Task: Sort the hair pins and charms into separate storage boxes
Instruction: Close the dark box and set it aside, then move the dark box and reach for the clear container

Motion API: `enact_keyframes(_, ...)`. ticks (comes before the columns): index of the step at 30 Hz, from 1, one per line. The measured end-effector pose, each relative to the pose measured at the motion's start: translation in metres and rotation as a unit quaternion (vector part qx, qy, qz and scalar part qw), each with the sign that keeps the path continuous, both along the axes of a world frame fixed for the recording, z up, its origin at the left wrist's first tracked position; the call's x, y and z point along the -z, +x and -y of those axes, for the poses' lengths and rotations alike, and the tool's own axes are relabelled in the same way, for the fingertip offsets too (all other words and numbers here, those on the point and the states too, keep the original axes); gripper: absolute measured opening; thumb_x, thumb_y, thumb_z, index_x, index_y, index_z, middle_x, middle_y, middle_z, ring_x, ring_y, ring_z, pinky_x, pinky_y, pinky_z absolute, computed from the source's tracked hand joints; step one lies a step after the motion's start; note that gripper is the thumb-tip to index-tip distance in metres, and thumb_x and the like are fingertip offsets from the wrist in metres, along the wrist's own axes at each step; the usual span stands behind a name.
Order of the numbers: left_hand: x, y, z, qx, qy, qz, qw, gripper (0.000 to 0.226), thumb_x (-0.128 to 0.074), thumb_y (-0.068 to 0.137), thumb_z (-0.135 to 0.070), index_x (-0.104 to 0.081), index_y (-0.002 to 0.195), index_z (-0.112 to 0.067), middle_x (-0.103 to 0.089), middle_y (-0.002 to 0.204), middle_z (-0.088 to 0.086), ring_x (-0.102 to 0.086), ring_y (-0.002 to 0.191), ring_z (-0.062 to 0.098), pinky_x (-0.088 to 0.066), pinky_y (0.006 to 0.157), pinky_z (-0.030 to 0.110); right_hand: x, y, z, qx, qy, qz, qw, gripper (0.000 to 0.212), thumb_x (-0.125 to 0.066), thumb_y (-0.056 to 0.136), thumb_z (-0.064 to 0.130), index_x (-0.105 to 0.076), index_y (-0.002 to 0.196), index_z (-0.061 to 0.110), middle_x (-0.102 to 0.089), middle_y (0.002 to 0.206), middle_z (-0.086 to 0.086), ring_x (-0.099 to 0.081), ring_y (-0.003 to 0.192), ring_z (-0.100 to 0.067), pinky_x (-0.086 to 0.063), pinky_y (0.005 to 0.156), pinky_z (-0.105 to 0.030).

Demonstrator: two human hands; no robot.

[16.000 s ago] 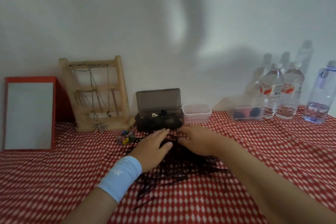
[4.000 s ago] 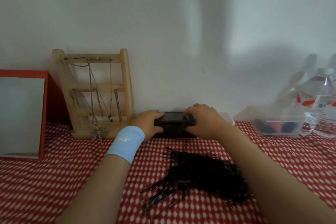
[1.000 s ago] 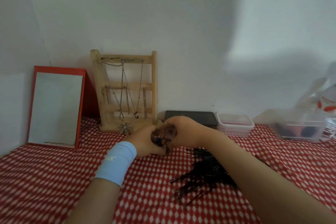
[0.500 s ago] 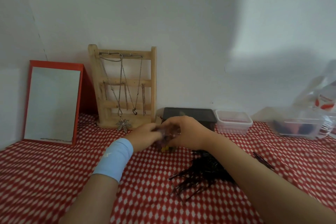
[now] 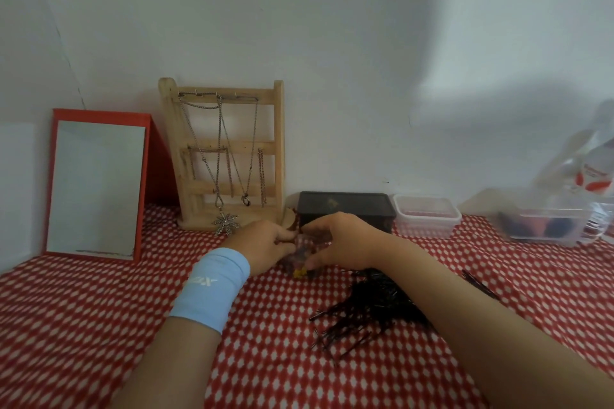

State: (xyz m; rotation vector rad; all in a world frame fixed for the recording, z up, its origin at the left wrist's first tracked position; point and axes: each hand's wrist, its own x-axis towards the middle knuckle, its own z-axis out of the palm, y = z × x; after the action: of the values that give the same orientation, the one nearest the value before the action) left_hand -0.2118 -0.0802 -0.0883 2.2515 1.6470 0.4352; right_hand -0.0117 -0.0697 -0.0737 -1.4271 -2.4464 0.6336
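Observation:
A pile of black hair pins (image 5: 372,312) lies on the red checked cloth, partly under my right forearm. My left hand (image 5: 265,246) and my right hand (image 5: 342,242) meet in front of the dark storage box (image 5: 345,209), whose lid is down. Between the fingers is a small clear container of coloured charms (image 5: 300,256), mostly hidden; a yellow charm (image 5: 299,273) shows below it. Both hands close on this container. A clear storage box with a lid (image 5: 427,219) stands to the right of the dark one.
A wooden jewellery stand with chains (image 5: 229,156) and a red-framed mirror (image 5: 94,186) lean on the wall at the left. Another clear tub (image 5: 548,226) and water bottles (image 5: 594,176) are at the far right. One stray hair pin (image 5: 480,284) lies right of my arm.
The dark box, open earlier, was shut by both hands. They then came forward and took up the small charm container, which has sunk slightly toward the cloth in the last second.

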Motion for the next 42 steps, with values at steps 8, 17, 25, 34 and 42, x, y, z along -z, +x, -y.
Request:
enact_keyframes(8, 0.0, -0.004, 0.007, 0.048, -0.05, 0.027, 0.997, 0.041, -0.057, 0.097, -0.031, -0.053, 0.138, -0.036, -0.056, 0.137, -0.008, -0.049, 0.126, 0.013, -0.037, 0.111, 0.039, 0.004, -0.002, -0.004, 0.01, -0.04, 0.016, 0.999, 0.076, -0.082, 0.078, 0.045, -0.051, 0.146, 0.028, -0.057, 0.141, 0.007, -0.053, 0.128, -0.016, -0.041, 0.107, -0.032)
enact_keyframes(17, -0.032, 0.033, 0.005, -0.005, 0.034, -0.071, 0.997, 0.042, -0.061, 0.09, -0.032, -0.056, 0.132, -0.03, -0.048, 0.123, 0.0, -0.042, 0.125, 0.021, -0.038, 0.101, 0.038, -0.009, 0.023, 0.014, -0.006, 0.033, -0.048, 0.998, 0.07, -0.078, 0.084, 0.043, -0.049, 0.147, 0.031, -0.059, 0.136, 0.008, -0.056, 0.121, -0.01, -0.045, 0.105, -0.028)
enact_keyframes(25, -0.05, 0.14, -0.031, 0.051, 0.124, 0.065, 0.989, 0.036, -0.058, 0.09, -0.013, -0.064, 0.125, -0.02, -0.062, 0.124, 0.001, -0.057, 0.114, 0.019, -0.04, 0.101, 0.025, -0.034, 0.138, -0.014, 0.138, 0.179, 0.115, 0.967, 0.028, -0.072, 0.087, 0.03, -0.07, 0.114, 0.037, -0.061, 0.12, 0.008, -0.055, 0.111, -0.015, -0.047, 0.094, -0.032)
enact_keyframes(34, -0.031, 0.211, -0.069, 0.093, 0.069, -0.019, 0.993, 0.042, -0.071, 0.081, -0.017, -0.065, 0.122, -0.022, -0.064, 0.116, 0.003, -0.06, 0.097, 0.019, -0.045, 0.079, 0.027, -0.017, 0.17, -0.043, 0.126, 0.208, 0.184, 0.952, 0.036, -0.075, 0.08, 0.022, -0.065, 0.113, 0.032, -0.057, 0.113, 0.006, -0.055, 0.105, -0.017, -0.047, 0.08, -0.029)
enact_keyframes(42, -0.014, 0.213, -0.077, 0.072, 0.132, -0.004, 0.989, 0.041, -0.078, 0.075, -0.028, -0.068, 0.114, -0.023, -0.059, 0.114, -0.002, -0.057, 0.104, 0.017, -0.051, 0.091, 0.038, -0.006, 0.183, -0.042, 0.092, 0.261, 0.2, 0.94, 0.037, -0.071, 0.081, 0.019, -0.06, 0.117, 0.023, -0.055, 0.111, 0.002, -0.054, 0.102, -0.018, -0.045, 0.076, -0.027)
